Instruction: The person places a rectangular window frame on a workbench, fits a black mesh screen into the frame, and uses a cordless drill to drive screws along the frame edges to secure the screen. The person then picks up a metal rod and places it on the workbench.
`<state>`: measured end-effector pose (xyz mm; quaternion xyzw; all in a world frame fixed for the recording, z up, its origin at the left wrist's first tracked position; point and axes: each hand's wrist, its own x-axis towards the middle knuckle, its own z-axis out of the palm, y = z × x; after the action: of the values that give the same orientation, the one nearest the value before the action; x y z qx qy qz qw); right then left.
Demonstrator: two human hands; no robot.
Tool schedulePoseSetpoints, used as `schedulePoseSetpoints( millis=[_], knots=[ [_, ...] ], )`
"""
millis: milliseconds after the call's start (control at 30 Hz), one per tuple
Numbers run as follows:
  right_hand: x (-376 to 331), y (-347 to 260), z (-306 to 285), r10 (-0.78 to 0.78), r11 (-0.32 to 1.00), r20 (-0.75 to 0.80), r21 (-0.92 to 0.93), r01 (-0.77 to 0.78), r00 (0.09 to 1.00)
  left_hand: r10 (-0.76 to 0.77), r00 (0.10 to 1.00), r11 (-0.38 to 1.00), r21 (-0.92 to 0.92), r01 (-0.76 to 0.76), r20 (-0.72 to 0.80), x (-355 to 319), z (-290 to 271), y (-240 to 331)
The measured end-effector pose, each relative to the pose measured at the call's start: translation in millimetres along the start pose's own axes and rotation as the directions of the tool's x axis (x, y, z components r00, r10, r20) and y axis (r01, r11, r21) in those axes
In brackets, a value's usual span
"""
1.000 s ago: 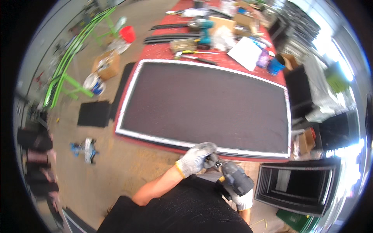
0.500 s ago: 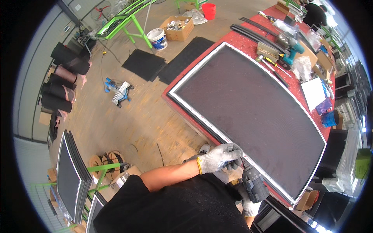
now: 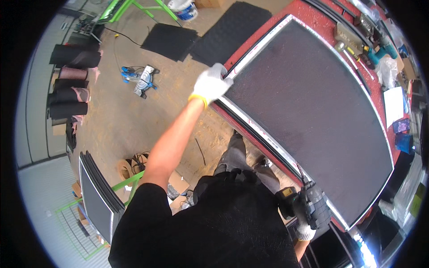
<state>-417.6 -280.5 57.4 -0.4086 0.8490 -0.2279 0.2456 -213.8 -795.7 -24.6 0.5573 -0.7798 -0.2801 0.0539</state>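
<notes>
My left hand (image 3: 211,85), in a white knit glove with a yellow cuff, grips the near-left corner of a large framed mesh screen (image 3: 308,102). Its fingertips lie over the corner of the white frame. The screen has dark mesh and lies flat on a red table (image 3: 239,56), with dark frame edges showing under it. My right hand (image 3: 306,231), also gloved, is closed round the handle of a black cordless drill (image 3: 315,205). The drill is held beside the near edge of the frame, its thin bit pointing up over that edge. The body of the drill hides most of the right fingers.
Hand tools (image 3: 355,58), a teal power drill (image 3: 380,52) and a white sheet (image 3: 393,106) lie along the table's far right. Black mats (image 3: 170,41) and a blue miter saw (image 3: 142,79) are on the floor. Framed screens (image 3: 96,196) lean at lower left.
My left hand has moved from beside the drill, away to the screen's left corner, and grips it. The drill has shifted right and nearer me in view. The whole view has shifted too.
</notes>
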Motion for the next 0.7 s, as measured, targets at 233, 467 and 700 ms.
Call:
schedulePoseSetpoints(
  millis=[233,467,700],
  knots=[
    [66,-67,34,-0.037,0.985,0.014,0.167,0.034,0.999,0.033,0.9,0.998,0.032,-0.052,0.435,61,-1,-2],
    [100,-115,63,0.015,0.983,0.106,0.178,-0.033,0.994,0.023,0.896,0.996,0.066,-0.058,0.442,54,-9,11],
    [126,-136,65,0.006,0.999,0.182,0.04,-0.014,0.983,0.048,0.889,0.996,0.05,-0.08,0.456,54,-9,12]
  ],
)
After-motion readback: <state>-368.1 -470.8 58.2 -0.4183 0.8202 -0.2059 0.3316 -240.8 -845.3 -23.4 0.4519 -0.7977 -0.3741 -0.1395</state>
